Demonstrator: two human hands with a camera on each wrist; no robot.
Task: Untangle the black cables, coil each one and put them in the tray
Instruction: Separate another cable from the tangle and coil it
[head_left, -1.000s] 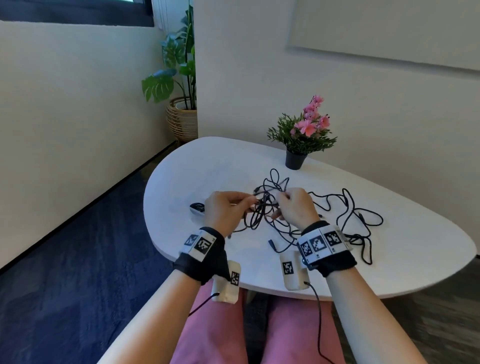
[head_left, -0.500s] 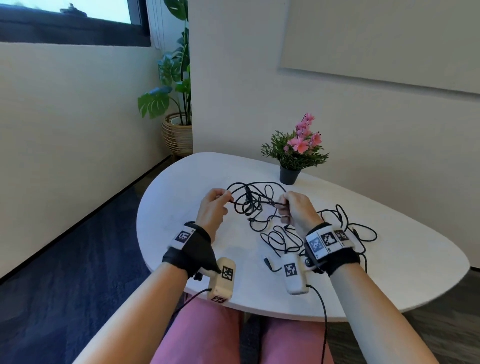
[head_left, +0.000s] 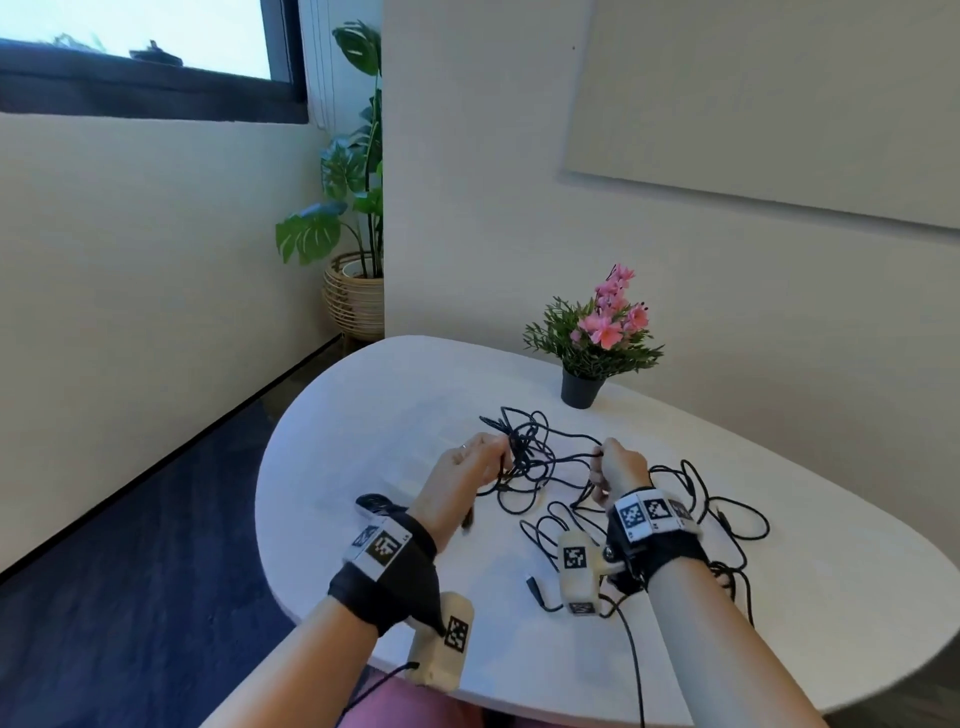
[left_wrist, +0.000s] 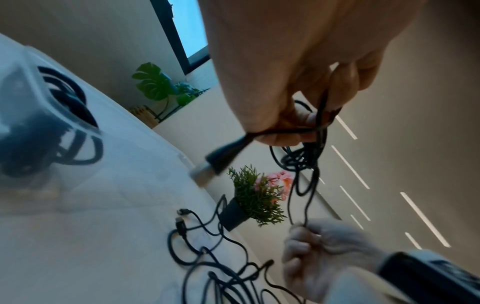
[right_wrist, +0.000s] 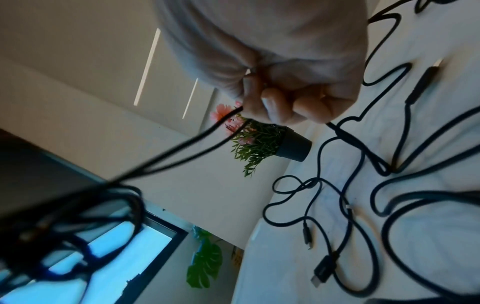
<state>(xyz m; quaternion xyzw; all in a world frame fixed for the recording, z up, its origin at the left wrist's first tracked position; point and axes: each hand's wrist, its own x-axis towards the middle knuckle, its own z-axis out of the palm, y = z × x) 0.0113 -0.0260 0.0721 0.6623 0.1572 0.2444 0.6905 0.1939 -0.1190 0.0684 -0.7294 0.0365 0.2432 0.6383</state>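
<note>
I had both hands up over the white desk (head_left: 363, 415), the black cables (head_left: 540, 457) strung between them. My left hand (head_left: 467, 467) had its grip curled round a knotted bunch of cable, lifted off the surface, with a USB plug (left_wrist: 221, 156) dangling from under the thumb. My right hand (head_left: 618, 467) was fisted, pinching a doubled strand that ran across to that bunch.

The tray (left_wrist: 39, 115), clear plastic, sat at the desk's left near edge just beside my left wrist; one coiled black cable (left_wrist: 64, 107) already lay inside it. In the head view my wrist hid most of it.

More loose loops (head_left: 727, 519) sprawled on the desk under and to the right of my right wrist, with several plug ends (right_wrist: 324, 271) lying free. A potted pink flower (head_left: 597, 338) stood at the far edge beyond the tangle. The far left part of the desk lay bare.
</note>
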